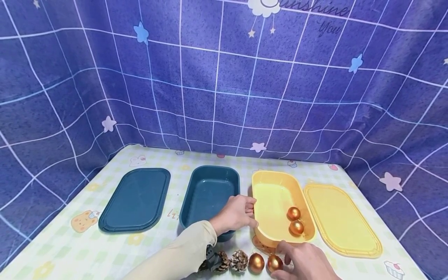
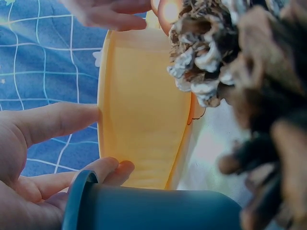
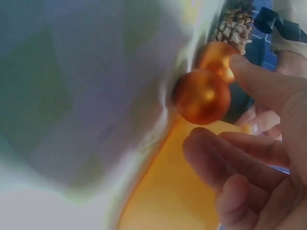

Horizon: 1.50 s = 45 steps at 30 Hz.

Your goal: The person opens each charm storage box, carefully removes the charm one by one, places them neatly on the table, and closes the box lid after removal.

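Observation:
My left hand [image 1: 236,214] touches the left wall of a yellow box [image 1: 273,198] with fairly straight fingers, seen also against its outer side in the left wrist view. Two shiny copper-coloured balls lie in the box's near right part, an upper ball [image 1: 293,213] and a lower ball [image 1: 296,228]. In front of the box, my right hand [image 1: 304,262] is spread beside another copper ball [image 1: 274,263]. The right wrist view shows that ball [image 3: 202,97] between thumb and fingers, with a gap at the fingertips. A further copper ball [image 1: 256,263] sits just left of it.
Left of these balls are pine cones, a white-tipped cone [image 1: 239,260] and a brown cone [image 1: 224,262] partly behind the left wrist strap. A dark blue box [image 1: 210,200] stands under the left forearm's far side. A blue lid [image 1: 134,200] lies left, a yellow lid [image 1: 343,219] right.

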{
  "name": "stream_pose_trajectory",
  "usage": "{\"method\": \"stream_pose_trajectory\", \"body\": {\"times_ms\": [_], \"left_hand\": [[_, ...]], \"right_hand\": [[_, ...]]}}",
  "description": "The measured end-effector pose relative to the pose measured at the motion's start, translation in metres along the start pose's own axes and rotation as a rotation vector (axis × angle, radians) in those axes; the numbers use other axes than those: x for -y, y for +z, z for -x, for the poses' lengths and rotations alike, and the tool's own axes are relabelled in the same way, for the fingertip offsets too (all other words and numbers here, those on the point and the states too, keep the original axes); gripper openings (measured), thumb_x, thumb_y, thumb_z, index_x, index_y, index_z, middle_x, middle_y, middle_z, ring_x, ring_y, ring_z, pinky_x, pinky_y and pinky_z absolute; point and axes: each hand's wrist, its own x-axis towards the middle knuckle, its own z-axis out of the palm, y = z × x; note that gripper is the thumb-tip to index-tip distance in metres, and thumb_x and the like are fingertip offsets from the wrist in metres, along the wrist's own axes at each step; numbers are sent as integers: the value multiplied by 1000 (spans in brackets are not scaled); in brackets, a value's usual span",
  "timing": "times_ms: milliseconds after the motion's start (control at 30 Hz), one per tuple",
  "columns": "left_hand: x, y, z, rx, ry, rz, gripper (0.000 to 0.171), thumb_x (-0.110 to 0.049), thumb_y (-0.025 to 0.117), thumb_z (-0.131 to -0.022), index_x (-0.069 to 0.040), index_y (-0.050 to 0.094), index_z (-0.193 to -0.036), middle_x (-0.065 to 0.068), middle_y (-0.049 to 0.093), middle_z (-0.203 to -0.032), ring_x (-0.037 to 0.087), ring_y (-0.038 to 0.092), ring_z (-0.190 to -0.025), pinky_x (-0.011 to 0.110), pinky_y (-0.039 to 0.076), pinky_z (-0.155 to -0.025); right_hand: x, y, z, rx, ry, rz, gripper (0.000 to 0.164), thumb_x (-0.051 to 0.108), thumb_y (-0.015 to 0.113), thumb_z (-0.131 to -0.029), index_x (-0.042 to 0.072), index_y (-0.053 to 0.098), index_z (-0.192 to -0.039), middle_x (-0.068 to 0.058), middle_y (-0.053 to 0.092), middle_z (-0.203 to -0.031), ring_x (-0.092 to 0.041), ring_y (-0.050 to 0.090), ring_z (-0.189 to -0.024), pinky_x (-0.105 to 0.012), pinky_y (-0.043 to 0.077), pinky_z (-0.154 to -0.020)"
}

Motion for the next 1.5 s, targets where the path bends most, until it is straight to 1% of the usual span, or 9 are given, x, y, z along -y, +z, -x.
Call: {"method": "stream_pose_trajectory", "body": {"times_ms": [300,500,667,800,900,1067,1200,1300,1500], "left_hand": [[1,-1,0,-3,-4,-4,71,4,82,-72,11,55,-137,28,66,-128,36,69,-115,38,60,-96],[1,-1,0,-3,3,7,70,6,81,-72,12,55,-136,30,66,-127,38,69,-115,40,60,-97],[1,-2,0,-6,4,2,70,6,82,-72,12,55,-136,29,66,-126,37,70,-114,39,61,-96],[1,-1,1,-2,7,-3,69,5,82,-71,11,56,-135,29,67,-126,36,70,-113,39,61,-96],[0,-1,1,-1,6,2,69,5,82,-71,11,56,-135,29,67,-125,37,70,-113,39,61,-95],[-1,-1,1,-4,2,6,70,6,82,-71,11,55,-135,29,67,-126,37,69,-115,39,61,-96],[-2,-1,1,-6,-1,6,70,7,82,-71,12,55,-135,29,67,-126,37,70,-114,39,61,-96],[-2,0,1,-5,2,16,70,7,81,-71,13,55,-135,30,66,-126,38,69,-115,39,61,-96],[-3,0,2,-3,2,33,69,8,80,-71,13,55,-135,30,66,-127,39,68,-116,40,60,-97]], "right_hand": [[4,-18,-4,-116,-77,35,43,65,78,-73,26,65,-86,20,62,-65,10,47,-56,-14,35,-46],[-1,-29,-10,-290,-183,65,40,52,85,-71,23,66,-90,20,62,-65,16,43,-55,-10,35,-46],[-6,-34,-16,-350,-197,39,37,48,88,-68,25,64,-86,20,62,-65,20,37,-54,-5,32,-45],[-10,-41,-20,-370,-190,48,36,45,88,-68,25,63,-85,23,61,-65,19,39,-55,-6,34,-46],[-14,-49,-23,-343,-145,39,34,40,89,-68,26,63,-85,24,59,-65,17,42,-56,-8,37,-47],[-24,-59,-30,-262,-12,-5,27,32,89,-71,29,66,-85,22,63,-68,14,45,-55,-12,40,-49],[-36,-60,-34,-234,53,22,25,29,89,-71,29,67,-83,18,66,-70,9,48,-57,-16,40,-50],[-45,-59,-36,-221,82,53,25,27,89,-71,28,66,-81,14,67,-72,3,54,-63,-19,41,-52],[-56,-57,-40,-179,122,69,22,23,87,-70,23,69,-83,10,69,-75,-4,57,-64,-20,44,-53]]}}
